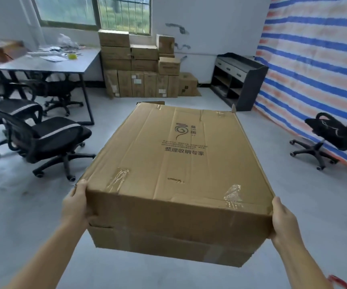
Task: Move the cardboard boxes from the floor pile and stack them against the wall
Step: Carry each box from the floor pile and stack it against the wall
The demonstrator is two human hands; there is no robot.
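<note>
Cardboard – one large flat brown box (179, 174) held off the grey floor, left hand (75, 207) and right hand (283, 220) gripping its near corners; carrying step – next, walk to the stacked boxes (143, 67) at the far wall

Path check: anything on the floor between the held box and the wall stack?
Head view: only bare floor shows between the box and the stack; the box hides some of it.
</note>
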